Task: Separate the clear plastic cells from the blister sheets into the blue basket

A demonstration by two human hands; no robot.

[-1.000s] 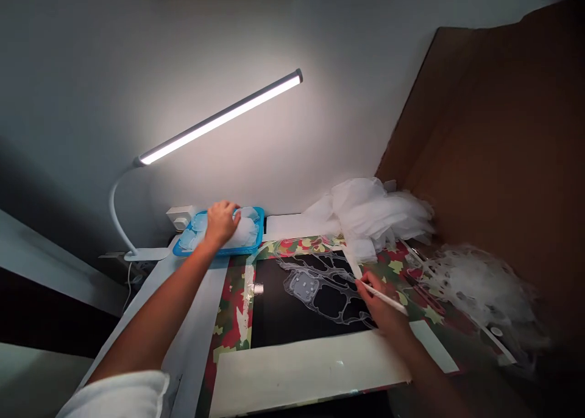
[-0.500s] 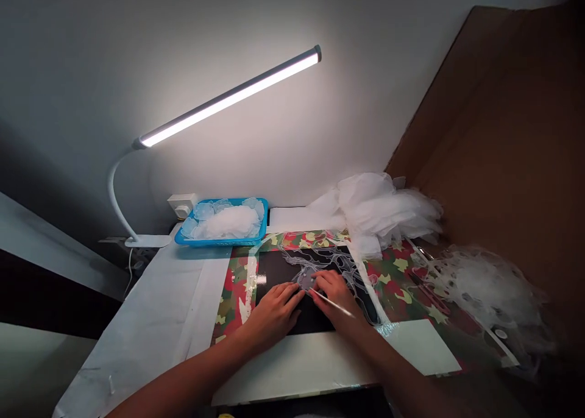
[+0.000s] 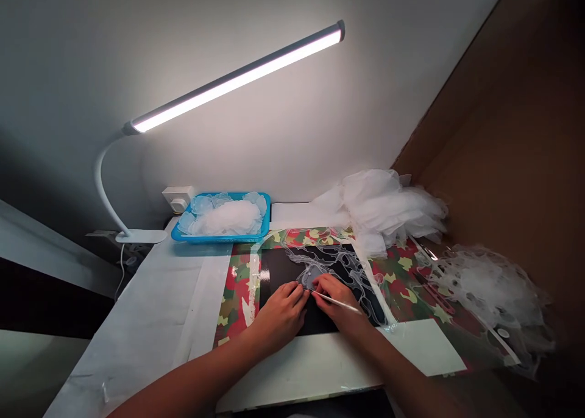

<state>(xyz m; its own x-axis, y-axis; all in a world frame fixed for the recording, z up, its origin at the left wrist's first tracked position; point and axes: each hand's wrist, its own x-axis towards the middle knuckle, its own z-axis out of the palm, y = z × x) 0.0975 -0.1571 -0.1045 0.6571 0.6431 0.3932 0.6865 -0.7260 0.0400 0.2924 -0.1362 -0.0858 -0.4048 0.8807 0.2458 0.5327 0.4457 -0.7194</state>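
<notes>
On a black board [image 3: 278,265] lies a sheer white fabric sheet [image 3: 336,259] with curved cut-outs and pale outlines. My left hand [image 3: 286,308] is closed, its fingertips pinching the near edge of a petal-like patch of this fabric. Close beside it, my right hand [image 3: 336,296] has a slim white stick-like tool [image 3: 340,304] lying in its grip, the tool's thin end pointing left toward the left fingertips. The right fingertips also rest against the fabric patch. What exactly sits between the fingertips is too small to make out.
A blue basket [image 3: 219,239] of sheer white petal pieces stands at the back left, by a lit lamp [image 3: 237,80]. White fabric pieces [image 3: 388,205] are piled behind, and cut-out scraps [image 3: 489,290] lie right. A cardboard wall [image 3: 512,131] rises at the right.
The camera view has shifted slightly. Both hands stay at the same fabric patch, with small finger movements; the tool remains in my right hand.
</notes>
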